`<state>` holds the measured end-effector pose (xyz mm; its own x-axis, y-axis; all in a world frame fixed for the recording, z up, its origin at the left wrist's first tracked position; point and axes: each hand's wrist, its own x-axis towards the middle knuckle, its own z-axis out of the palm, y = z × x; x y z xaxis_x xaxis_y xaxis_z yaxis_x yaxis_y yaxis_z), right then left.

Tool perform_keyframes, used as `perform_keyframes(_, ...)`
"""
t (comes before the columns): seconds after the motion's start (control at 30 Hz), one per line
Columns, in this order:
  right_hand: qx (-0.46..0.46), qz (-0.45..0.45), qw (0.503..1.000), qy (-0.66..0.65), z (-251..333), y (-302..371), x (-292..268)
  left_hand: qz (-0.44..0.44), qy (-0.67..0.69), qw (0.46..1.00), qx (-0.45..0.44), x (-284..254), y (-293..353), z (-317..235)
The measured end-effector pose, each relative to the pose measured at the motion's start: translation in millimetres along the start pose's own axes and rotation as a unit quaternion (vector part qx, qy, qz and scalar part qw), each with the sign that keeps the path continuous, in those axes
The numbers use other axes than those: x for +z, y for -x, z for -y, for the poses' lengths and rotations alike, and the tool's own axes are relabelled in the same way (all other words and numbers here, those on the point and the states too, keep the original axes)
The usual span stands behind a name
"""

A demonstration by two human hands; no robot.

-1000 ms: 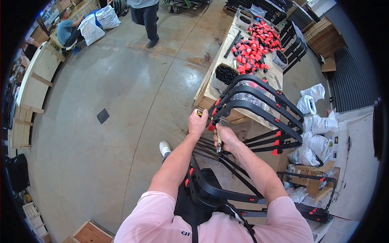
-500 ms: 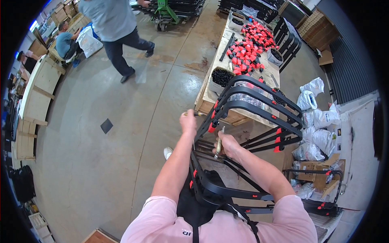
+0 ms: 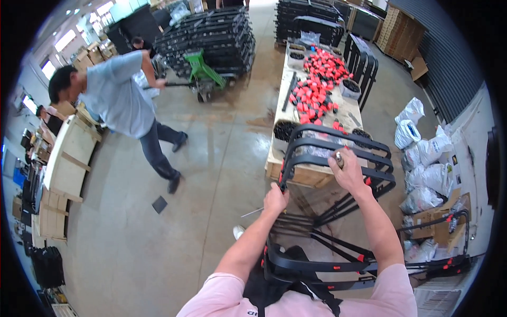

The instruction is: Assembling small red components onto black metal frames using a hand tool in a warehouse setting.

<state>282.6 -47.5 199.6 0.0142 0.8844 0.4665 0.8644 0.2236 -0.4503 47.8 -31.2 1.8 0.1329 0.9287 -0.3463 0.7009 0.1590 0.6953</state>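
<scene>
Black tubular metal frames with red plastic pieces stand before me in a row; the nearest stack of rounded bars (image 3: 338,158) reaches the workbench. At their left upright, my left hand (image 3: 276,201) is closed against the black bar. A thin metal-shafted tool (image 3: 252,212) sticks out to the left below that hand; its handle is hidden. My right hand (image 3: 349,171) is raised over the top bars, closed round a hand tool (image 3: 339,158) whose metal end shows above the fist. Closer to my body lies another black frame bar (image 3: 317,264) with red pieces.
A wooden workbench (image 3: 274,165) carries a heap of red and black plastic parts (image 3: 317,95) and tubs of small black parts. White sacks (image 3: 435,177) and cartons line the right wall. At left, a person (image 3: 119,100) holds a green pallet truck (image 3: 200,71) beside stacked black frames.
My right hand has risen rightward over the top bars with its tool. My left hand has come down onto the left upright. The view has tilted up; the other person now bends at the pallet truck.
</scene>
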Motion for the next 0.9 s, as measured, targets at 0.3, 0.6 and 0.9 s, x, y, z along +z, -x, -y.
perform_keyframes(0.3,0.091,0.035,0.989,0.109,-10.0,4.9,15.5,0.062,-0.121,0.991,-0.005,-23.4,-2.7,-15.2)
perform_keyframes(0.6,0.068,0.033,0.992,0.097,-15.9,9.0,6.2,0.179,-0.185,0.961,-0.099,-45.3,-7.4,-56.0)
perform_keyframes(0.9,0.058,0.045,0.994,0.075,-13.7,8.4,10.3,0.369,-0.069,0.903,-0.209,-70.5,-45.3,-46.6)
